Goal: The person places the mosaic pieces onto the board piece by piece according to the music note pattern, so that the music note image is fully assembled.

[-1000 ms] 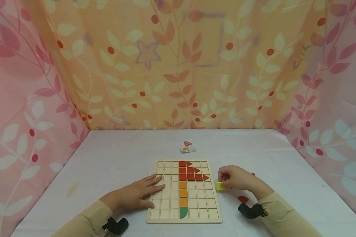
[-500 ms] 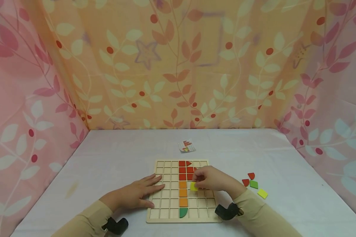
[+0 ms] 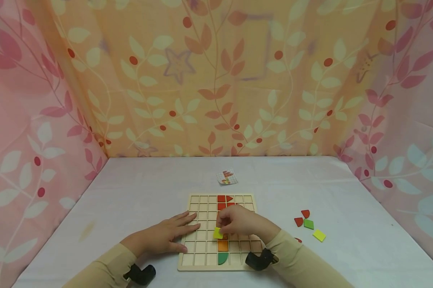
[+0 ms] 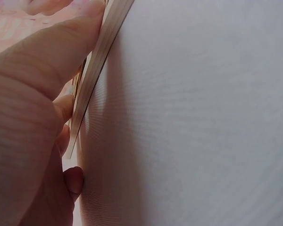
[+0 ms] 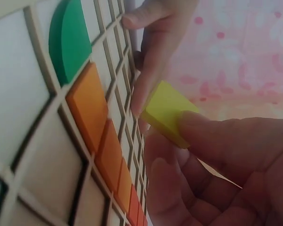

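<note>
Right wrist view: thumb and fingers of the right hand (image 3: 242, 219) pinch a yellow square (image 5: 166, 113) near one side, the grip closed down to the tile's thickness. The fingers behind the tile are partly covered by it. It is tilted and held apart from the wooden grid board (image 3: 202, 268), over its middle.

The left hand (image 3: 162, 237) holds nothing; its fingers are spread on the board's left side, the thumb at the edge. From the left wrist, the near thumb and the board's side cover most of those fingers.

Seen from the head, the right hand blocks the centre of the board, so the red pieces there cannot all be counted; one red square (image 3: 221, 199) and one red triangle (image 3: 229, 198) show whole in the far row. The right wrist shows three orange squares (image 5: 89, 106) in line with one green quarter-round (image 3: 222, 258).

Right of the board lie two red quarter-rounds (image 3: 298, 222), one green tile (image 3: 308, 224) and one loose yellow tile (image 3: 319, 235); another red piece (image 3: 298, 240) is mostly hidden by the right sleeve (image 3: 302, 262). One small card (image 3: 226, 177) with a printed grid lies beyond the board on the white worktop (image 3: 130, 192), before a leaf-patterned curtain (image 3: 209, 94).
</note>
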